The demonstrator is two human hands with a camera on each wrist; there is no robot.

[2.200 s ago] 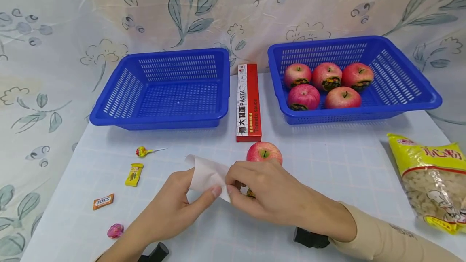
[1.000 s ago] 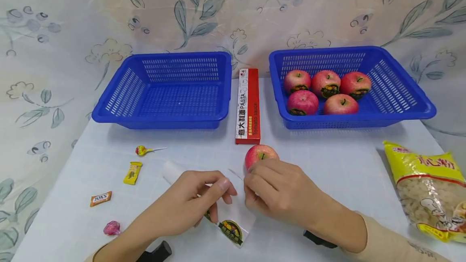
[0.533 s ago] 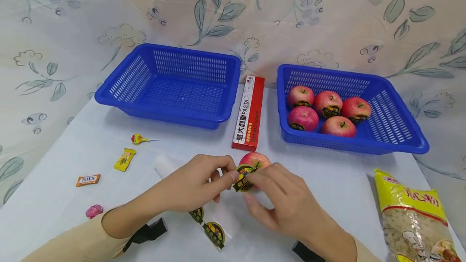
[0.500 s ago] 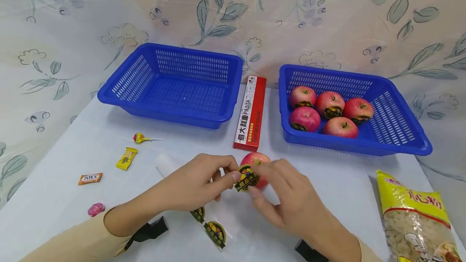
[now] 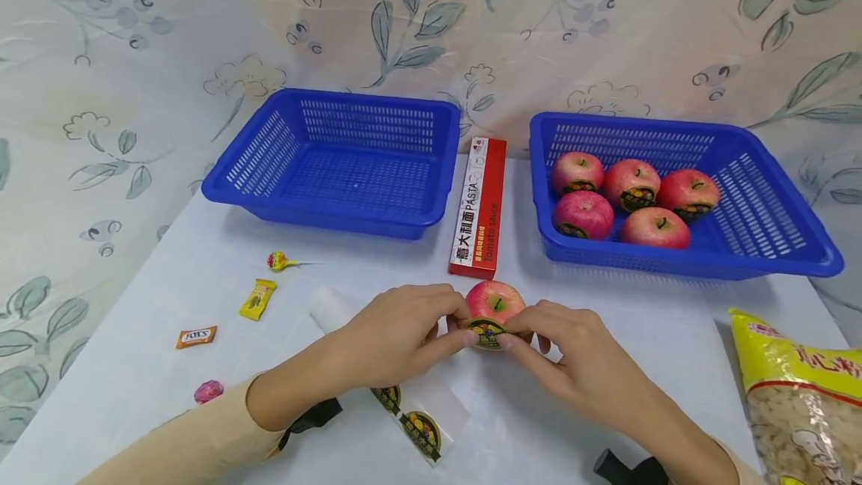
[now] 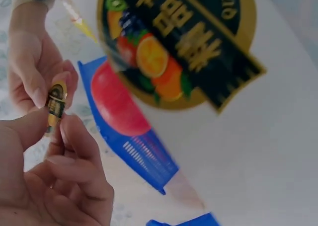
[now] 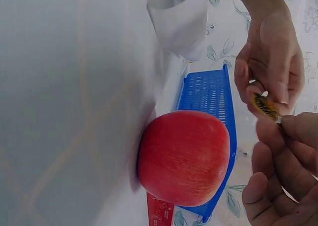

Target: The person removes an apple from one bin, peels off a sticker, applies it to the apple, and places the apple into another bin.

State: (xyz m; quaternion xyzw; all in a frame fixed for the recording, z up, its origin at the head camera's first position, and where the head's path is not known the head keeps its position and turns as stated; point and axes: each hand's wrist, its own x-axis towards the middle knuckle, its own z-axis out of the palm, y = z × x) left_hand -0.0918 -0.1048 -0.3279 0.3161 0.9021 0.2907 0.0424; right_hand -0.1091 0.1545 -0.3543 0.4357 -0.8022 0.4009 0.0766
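Note:
My left hand [image 5: 404, 331] and right hand [image 5: 582, 354] pinch opposite edges of a round black-and-gold fruit sticker [image 5: 486, 333]. In the left wrist view the sticker [image 6: 55, 104] is slightly bent between thumbs and fingers. Behind it a red apple [image 5: 494, 296] sits on the table, and the sticker overlaps its front in the head view. The right wrist view shows the apple [image 7: 184, 159] apart from the fingers. Under my left forearm lies a white backing strip [image 5: 447, 406] with more stickers [image 5: 420, 432], its far end curled up.
Two blue baskets stand at the back; the right basket [image 5: 774, 249] holds several apples [image 5: 582, 214], the left basket [image 5: 337, 215] nothing. Between them lies a pasta box [image 5: 478, 208]. A lollipop [image 5: 277, 261] and wrapped candies [image 5: 257, 299] lie left, a yellow-topped bag [image 5: 795, 395] right.
The strip, first held up in both hands, now lies on the table. A sticker has come off it. My right hand, loose of the sticker half a second ago, now pinches its right edge.

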